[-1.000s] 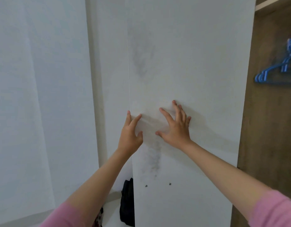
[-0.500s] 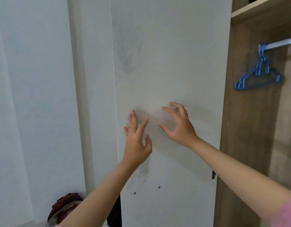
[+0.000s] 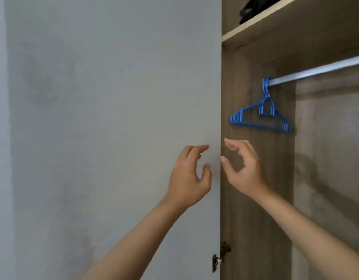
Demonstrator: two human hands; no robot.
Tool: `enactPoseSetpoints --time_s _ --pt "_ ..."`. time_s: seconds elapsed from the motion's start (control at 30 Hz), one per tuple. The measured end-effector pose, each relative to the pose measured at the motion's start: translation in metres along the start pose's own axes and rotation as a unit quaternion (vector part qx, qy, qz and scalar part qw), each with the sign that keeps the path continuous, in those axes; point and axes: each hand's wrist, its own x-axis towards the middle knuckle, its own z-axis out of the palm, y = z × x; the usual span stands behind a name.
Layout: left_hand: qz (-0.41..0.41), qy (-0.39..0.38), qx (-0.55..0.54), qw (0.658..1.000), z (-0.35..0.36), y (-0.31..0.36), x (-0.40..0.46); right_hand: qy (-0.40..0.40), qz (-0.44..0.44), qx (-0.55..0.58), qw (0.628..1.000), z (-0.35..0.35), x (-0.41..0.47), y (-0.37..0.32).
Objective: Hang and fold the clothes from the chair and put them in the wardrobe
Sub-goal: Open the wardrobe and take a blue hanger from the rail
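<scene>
At the wardrobe door (image 3: 114, 118) edge, left hand (image 3: 188, 176) and right hand (image 3: 245, 168) are hovering with each grip apart, empty. Blue hangers (image 3: 261, 116) are hanging on the rail (image 3: 320, 71). No clothes in view; probably reaching for a hanger next.

Single view only, worn on the person's head; no second view shares the scene. It faces forward and slightly upward, close to the white wardrobe door (image 3: 114, 128), which fills the frame from 12 round to 9 o'clock. The open wooden interior (image 3: 255, 199) occupies 1 to 5 o'clock, rail (image 3: 320, 72) at 2 o'clock.
</scene>
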Motion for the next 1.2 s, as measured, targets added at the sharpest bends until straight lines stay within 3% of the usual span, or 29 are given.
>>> enactPoseSetpoints --time_s 0.23,0.4,0.57,0.77,0.97,1.2 --pt "-0.004 0.028 -0.045 0.999 0.089 0.014 0.074 0.138 0.066 0.035 0.988 -0.042 0.062 0.125" --pt "-0.023 0.006 -0.022 0.999 0.128 0.016 0.113 0.149 0.084 0.010 0.985 -0.052 0.105 0.208" --pt "-0.077 -0.042 0.038 0.995 0.161 0.012 0.124 0.093 0.106 -0.002 0.990 -0.059 0.127 0.257" --pt "-0.067 -0.004 0.061 0.996 0.177 0.000 0.134 0.020 0.062 -0.014 0.998 -0.064 0.130 0.277" --pt "-0.025 0.076 0.002 0.997 0.167 0.000 0.144 0.003 0.033 0.019 0.999 -0.068 0.129 0.268" --pt "-0.071 0.060 -0.033 0.995 0.141 0.013 0.155 -0.059 0.035 0.057 0.996 -0.077 0.131 0.259"
